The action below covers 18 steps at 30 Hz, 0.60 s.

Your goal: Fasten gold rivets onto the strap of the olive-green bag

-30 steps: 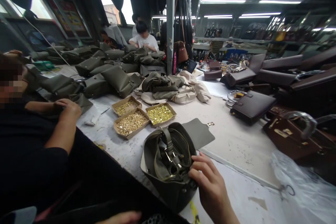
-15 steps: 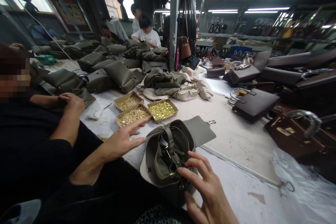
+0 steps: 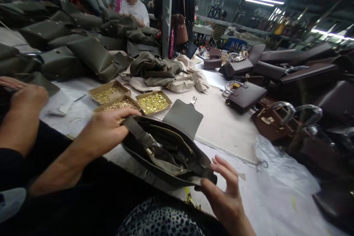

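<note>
An olive-green handbag (image 3: 166, 132) lies in front of me with its mouth facing up and its flap (image 3: 184, 118) folded out toward the far side. Inside I see a lining with a zipper and a strap with metal buckles. My left hand (image 3: 103, 131) grips the bag's left end, thumb and fingers closed on the edge. At the opposite end, my right hand (image 3: 225, 188) pinches the bag's right edge between thumb and fingers. The mouth is stretched wide between both hands.
Open boxes of small gold metal pieces (image 3: 155, 103) stand beyond the bag. A co-worker's hands (image 3: 24, 107) are at the left. Olive bags (image 3: 91, 57) are piled at the back left, dark brown handbags (image 3: 246, 96) at the right. Clear plastic (image 3: 284, 169) lies near them.
My left hand has come down onto the bag's left end and closed on it. The bag has turned and its mouth is stretched lengthwise. My right hand now grips its right end. The view has shifted.
</note>
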### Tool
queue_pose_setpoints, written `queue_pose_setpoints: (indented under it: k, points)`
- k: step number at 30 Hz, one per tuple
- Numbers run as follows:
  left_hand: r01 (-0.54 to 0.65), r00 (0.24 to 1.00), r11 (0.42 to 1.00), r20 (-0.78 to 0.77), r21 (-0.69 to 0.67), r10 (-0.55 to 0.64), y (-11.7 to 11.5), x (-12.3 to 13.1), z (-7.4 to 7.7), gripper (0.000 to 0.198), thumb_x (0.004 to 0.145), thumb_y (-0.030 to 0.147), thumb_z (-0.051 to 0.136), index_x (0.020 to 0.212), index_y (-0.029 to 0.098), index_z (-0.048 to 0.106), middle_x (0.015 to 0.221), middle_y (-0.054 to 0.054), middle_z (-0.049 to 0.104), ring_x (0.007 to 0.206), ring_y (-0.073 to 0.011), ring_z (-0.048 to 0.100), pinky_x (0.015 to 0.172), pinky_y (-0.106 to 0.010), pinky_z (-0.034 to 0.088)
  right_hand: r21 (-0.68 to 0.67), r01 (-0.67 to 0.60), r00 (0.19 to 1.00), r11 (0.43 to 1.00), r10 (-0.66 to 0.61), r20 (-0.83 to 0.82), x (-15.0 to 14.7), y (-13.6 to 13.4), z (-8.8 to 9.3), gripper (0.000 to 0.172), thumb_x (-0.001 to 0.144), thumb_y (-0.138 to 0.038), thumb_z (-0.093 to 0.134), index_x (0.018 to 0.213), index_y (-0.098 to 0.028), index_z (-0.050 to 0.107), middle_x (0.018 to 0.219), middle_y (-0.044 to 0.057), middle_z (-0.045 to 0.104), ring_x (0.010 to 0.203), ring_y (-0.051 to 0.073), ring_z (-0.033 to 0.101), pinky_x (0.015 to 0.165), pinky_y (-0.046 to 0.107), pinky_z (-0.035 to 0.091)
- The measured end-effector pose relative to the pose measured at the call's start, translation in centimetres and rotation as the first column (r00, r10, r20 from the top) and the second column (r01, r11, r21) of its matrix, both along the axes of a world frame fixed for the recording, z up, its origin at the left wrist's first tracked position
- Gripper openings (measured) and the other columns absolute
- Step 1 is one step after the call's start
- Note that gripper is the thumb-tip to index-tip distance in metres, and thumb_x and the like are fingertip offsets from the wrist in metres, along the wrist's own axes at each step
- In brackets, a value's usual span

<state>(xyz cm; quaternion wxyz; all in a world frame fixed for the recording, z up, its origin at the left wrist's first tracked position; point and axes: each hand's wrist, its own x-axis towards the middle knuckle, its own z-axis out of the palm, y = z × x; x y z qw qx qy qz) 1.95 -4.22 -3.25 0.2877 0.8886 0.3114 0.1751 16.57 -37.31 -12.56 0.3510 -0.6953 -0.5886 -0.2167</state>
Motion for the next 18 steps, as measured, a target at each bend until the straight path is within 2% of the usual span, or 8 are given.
queue_pose_setpoints:
  k: [2,5,9,11,14,16,17,18]
  points:
    - [-0.068,0.993,0.998,0.098,-0.013,0.069,-1.0,-2.0,0.3,0.034,0.082,0.041,0.061,0.109,0.030,0.077,0.116,0.003,0.077,0.110,-0.0299,0.070,0.109,-0.045,0.050,-0.003,0.044,0.999,0.999,-0.044,0.015,0.1,-0.8,-0.1,0.024,0.090,-0.004,0.066,0.100,-0.025,0.071,0.134,0.008,0.047,0.137,0.030,0.048,0.108,0.046,0.055]
    - [-0.111,0.970,0.994,0.219,0.013,0.106,-2.5,-4.0,-0.2,0.032,0.085,0.046,0.063,0.114,0.038,0.074,0.123,0.010,0.074,0.118,-0.0285,0.068,0.121,-0.044,0.040,0.025,0.070,0.997,0.997,-0.071,0.033,-0.2,-1.2,-0.5,0.025,0.090,-0.003,0.065,0.101,-0.025,0.071,0.139,0.006,0.047,0.136,0.026,0.051,0.107,0.040,0.056]
    - [-0.145,0.952,0.988,0.263,-0.062,0.156,-1.9,-3.8,-2.2,0.031,0.086,0.047,0.063,0.112,0.033,0.073,0.122,0.005,0.075,0.114,-0.0298,0.069,0.117,-0.052,0.043,0.013,0.106,0.993,0.994,-0.105,-0.052,0.4,-0.7,-1.0,0.027,0.090,-0.002,0.063,0.103,-0.026,0.068,0.157,0.006,0.038,0.145,0.033,0.044,0.113,0.054,0.048]
    - [-0.086,0.961,0.982,0.248,-0.167,0.126,-0.8,-2.7,-3.5,0.030,0.083,0.044,0.064,0.105,0.026,0.073,0.122,-0.001,0.075,0.113,-0.0315,0.069,0.109,-0.054,0.048,-0.039,0.068,0.982,0.997,-0.073,-0.173,1.2,-0.1,-1.5,0.029,0.092,-0.003,0.061,0.111,-0.025,0.063,0.160,0.010,0.039,0.146,0.035,0.043,0.111,0.056,0.049]
    - [0.032,0.962,0.940,0.265,-0.339,0.063,0.3,-1.2,-5.2,0.025,0.078,0.036,0.064,0.095,0.019,0.072,0.105,-0.008,0.078,0.104,-0.0308,0.070,0.100,-0.048,0.053,-0.053,-0.002,0.920,0.999,-0.019,-0.391,2.1,1.4,-2.4,0.025,0.097,-0.016,0.059,0.120,-0.025,0.057,0.152,0.013,0.051,0.141,0.032,0.051,0.107,0.050,0.055]
    - [0.077,0.950,0.904,0.307,-0.420,0.061,0.2,-1.1,-6.0,0.024,0.081,0.035,0.062,0.096,0.018,0.072,0.099,-0.008,0.077,0.095,-0.0280,0.070,0.090,-0.041,0.055,-0.055,0.064,0.844,0.996,-0.083,-0.529,2.1,3.0,-2.9,0.022,0.096,-0.030,0.064,0.118,-0.028,0.061,0.145,0.010,0.057,0.136,0.033,0.055,0.105,0.051,0.056]
    - [0.096,0.947,0.896,0.318,-0.434,0.053,0.1,-1.3,-6.4,0.023,0.083,0.036,0.063,0.095,0.018,0.072,0.099,-0.008,0.077,0.095,-0.0270,0.070,0.088,-0.038,0.055,-0.085,0.157,0.794,0.984,-0.177,-0.582,2.0,3.9,-3.2,0.024,0.094,-0.037,0.068,0.117,-0.033,0.064,0.139,0.006,0.061,0.131,0.032,0.060,0.099,0.048,0.060]
    - [0.115,0.946,0.891,0.322,-0.438,0.037,0.2,-1.5,-7.0,0.023,0.084,0.036,0.065,0.096,0.018,0.072,0.102,-0.008,0.077,0.096,-0.0265,0.069,0.088,-0.037,0.054,-0.052,0.168,0.777,0.984,-0.165,-0.607,2.0,4.9,-3.6,0.029,0.091,-0.042,0.072,0.118,-0.034,0.065,0.134,0.008,0.064,0.125,0.034,0.063,0.090,0.049,0.064]
